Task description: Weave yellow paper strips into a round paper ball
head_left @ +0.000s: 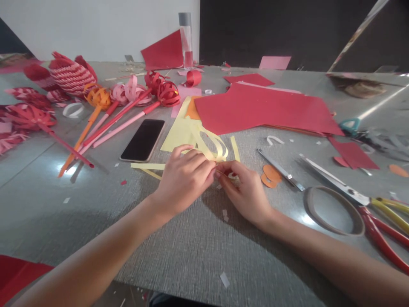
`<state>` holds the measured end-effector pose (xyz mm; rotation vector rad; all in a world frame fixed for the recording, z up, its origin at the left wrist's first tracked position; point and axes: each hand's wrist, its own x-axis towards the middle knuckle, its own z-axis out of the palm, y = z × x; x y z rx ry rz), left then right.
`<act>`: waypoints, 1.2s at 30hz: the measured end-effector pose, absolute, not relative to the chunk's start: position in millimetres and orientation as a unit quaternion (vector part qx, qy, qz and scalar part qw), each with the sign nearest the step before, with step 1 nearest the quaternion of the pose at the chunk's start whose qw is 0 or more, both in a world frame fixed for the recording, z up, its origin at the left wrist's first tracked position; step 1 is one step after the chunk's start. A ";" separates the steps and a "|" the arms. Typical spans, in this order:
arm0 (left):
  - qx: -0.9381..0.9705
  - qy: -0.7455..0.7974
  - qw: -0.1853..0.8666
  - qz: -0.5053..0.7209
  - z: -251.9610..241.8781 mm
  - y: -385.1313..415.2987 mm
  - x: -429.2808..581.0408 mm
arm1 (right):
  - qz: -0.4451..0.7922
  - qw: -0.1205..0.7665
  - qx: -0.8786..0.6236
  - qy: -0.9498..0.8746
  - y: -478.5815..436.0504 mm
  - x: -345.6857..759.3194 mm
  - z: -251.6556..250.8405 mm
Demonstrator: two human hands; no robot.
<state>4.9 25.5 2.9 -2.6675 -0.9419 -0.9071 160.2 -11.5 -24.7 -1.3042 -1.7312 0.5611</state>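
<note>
Pinching yellow paper loops (209, 152) near the base, with left hand (188, 177) and right hand (245, 192) both in a closed fingertip grip, low over worktop (179, 247), near black phone (142, 140); could spring apart from a slackened hold, or tear from uneven pulling.

A grey, finely streaked worktop (188, 256) is spreading beneath the hands (188, 177). Beyond them, a pale wall (96, 30) is rising to the left and a black surface (271, 34) is standing to the right. White glare (308, 220) is glinting on the worktop either side of them; soft shadows (105, 207) are lying nearby.
</note>
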 end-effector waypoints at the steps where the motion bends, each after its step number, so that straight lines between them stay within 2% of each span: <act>1: -0.895 -0.316 0.084 -0.304 1.8 25.8 4.9 | 0.235 0.439 -0.524 -0.691 -11.5 160.1 -24.4; 6: -0.897 -0.319 0.065 -0.300 -1.1 27.3 3.4 | 0.282 0.455 -0.518 -0.668 -11.2 159.9 -22.2; 17: -0.877 -0.355 -0.088 -0.311 8.0 27.5 3.7 | 0.354 0.482 -0.480 -0.642 -10.2 160.8 -20.9; 25: -0.834 -0.392 -0.259 -0.290 12.1 29.3 0.9 | 0.359 0.486 -0.471 -0.642 -9.3 161.2 -21.1; 31: -0.836 -0.393 -0.247 -0.292 12.8 30.0 0.0 | 0.332 0.477 -0.471 -0.663 -10.0 161.9 -20.6; 36: -0.859 -0.373 -0.140 -0.321 6.9 29.8 1.8 | 0.291 0.480 -0.474 -0.679 -9.4 162.2 -23.7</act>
